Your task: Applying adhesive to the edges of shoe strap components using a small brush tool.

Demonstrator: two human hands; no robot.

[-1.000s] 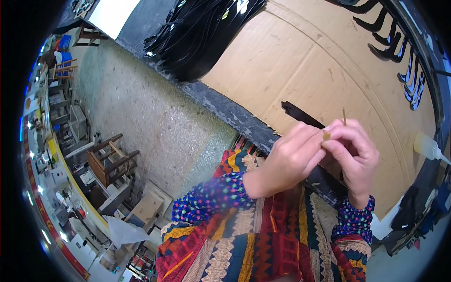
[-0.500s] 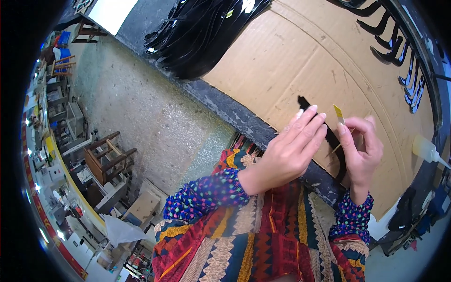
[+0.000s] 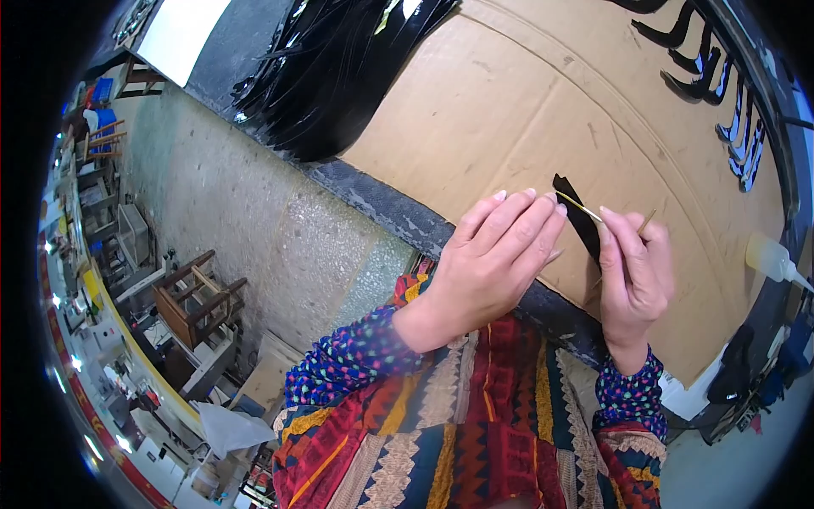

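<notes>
Left hand: the left hand (image 3: 492, 271) lay in the middle of the frame, back upward, its forearm in a dotted sleeve running in from the lower centre; the fingers (image 3: 530, 222) were stretched out together toward the upper right, their tips on the near end of a thin yellow stick.
Right hand: the right hand (image 3: 634, 276) stood just right of centre, wrist below and fingers pointing up, closed around the black strip and touching the stick.
Hands together: the two fingertips sets met, close but not overlapping.
Black strip: the black strip (image 3: 579, 216) slanted from the centre right down behind the right hand, over the cardboard.
Yellow stick: the yellow stick (image 3: 580, 206) crossed the strip's upper end, pinched between both hands.
Cardboard: a brown cardboard sheet (image 3: 526, 102) filled the upper centre and right.
Black pile: a heap of black strips (image 3: 339, 68) sat at the upper left of the sheet.
Bottle: a pale squeeze bottle (image 3: 773, 259) lay at the right edge.
</notes>
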